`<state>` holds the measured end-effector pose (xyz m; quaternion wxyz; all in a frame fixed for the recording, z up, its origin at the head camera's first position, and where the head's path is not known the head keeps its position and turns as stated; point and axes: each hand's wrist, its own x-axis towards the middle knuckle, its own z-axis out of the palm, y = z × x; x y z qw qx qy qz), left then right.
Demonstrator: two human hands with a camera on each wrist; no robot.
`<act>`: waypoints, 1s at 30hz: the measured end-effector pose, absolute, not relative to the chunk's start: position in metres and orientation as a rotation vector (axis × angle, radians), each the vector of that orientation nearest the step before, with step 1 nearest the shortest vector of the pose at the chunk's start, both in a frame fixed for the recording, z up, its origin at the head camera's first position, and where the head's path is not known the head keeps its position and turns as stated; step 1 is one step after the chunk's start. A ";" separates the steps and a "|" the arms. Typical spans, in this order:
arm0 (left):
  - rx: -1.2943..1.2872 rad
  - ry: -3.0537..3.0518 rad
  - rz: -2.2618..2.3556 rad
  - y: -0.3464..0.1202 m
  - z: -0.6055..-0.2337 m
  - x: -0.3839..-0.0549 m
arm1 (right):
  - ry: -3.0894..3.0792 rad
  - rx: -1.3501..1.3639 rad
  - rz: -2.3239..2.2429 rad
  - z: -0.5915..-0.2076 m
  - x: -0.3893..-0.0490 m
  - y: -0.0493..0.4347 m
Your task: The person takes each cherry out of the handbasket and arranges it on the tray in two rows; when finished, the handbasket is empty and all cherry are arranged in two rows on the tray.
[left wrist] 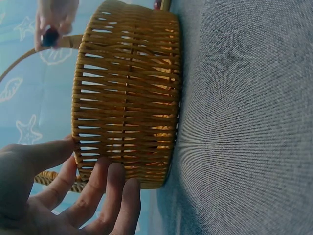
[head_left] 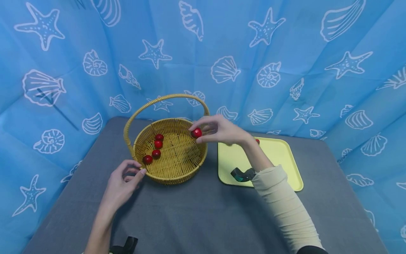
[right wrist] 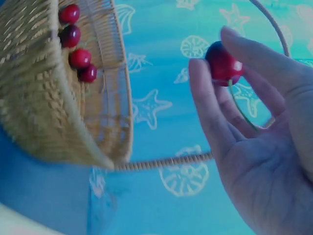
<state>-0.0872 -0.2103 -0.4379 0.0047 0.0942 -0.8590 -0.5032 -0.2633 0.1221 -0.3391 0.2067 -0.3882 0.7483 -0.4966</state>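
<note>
A cherry (head_left: 196, 133) is pinched by the right hand (head_left: 223, 129). Near that hand, a basket (head_left: 179, 155) of four cherries (head_left: 158, 144) is gripped by the left hand (head_left: 121, 180).

The basket (head_left: 176, 150) looks woven from thin wicker-like strands, ribbed and rough, with a low sheen; its handle (head_left: 172, 95) is wrapped in tight coils of similar strand, bumpy along the arch; the held red fruit (right wrist: 225, 63) is smooth and glossy, with a bright highlight, though whether it is plastic or real cannot be told; the other red fruits (head_left: 156, 153) share that polish; the tray (head_left: 231, 158) looks like smooth plastic; the desk (head_left: 190, 218) has a matt grey cloth surface, finely textured; the blue curtain (head_left: 203, 56) is thin, creased fabric; the cream sleeve (head_left: 282, 197) is matt, wrinkled cloth; the black wrist device (head_left: 242, 175) looks like hard plastic.
</note>
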 end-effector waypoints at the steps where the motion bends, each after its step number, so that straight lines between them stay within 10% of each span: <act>1: 0.288 -2.688 -1.578 -0.210 -0.438 -0.087 | 2.089 -1.080 -1.397 -0.337 -0.262 0.128; 30: 0.317 -2.700 -1.613 -0.211 -0.437 -0.087 | 2.695 -0.505 -1.241 -0.392 -0.274 0.331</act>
